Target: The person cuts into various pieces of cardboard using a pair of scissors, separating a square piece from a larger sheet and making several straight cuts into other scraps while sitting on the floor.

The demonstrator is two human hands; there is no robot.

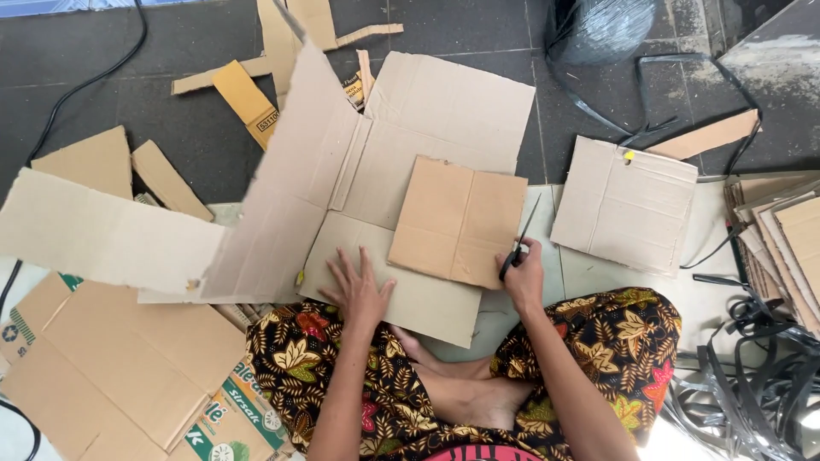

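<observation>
Cardboard lies all over the dark tiled floor (478, 26). Offcut strips (248, 98) sit at the upper left of the frame, a pale square sheet (623, 205) with a small yellow dot lies at the right, and a stack of cut pieces (786, 239) fills the right edge. Black strapping (752, 384) tangles at the lower right, and flattened printed boxes (128, 376) cover the lower left.

At the centre, a large flattened carton (401, 137) is spread before the seated person, one long flap lifted toward the left of the frame. A smaller brown cardboard panel (457, 220) rests on top of it.

The left hand (359, 290) lies flat, fingers spread wide, pressing on the carton just left of the panel and grasping nothing. The right hand (523, 275) is closed around the handles of black scissors (518, 239), blades pointing up along the panel's right edge; whether they are cutting into it is hard to tell.
</observation>
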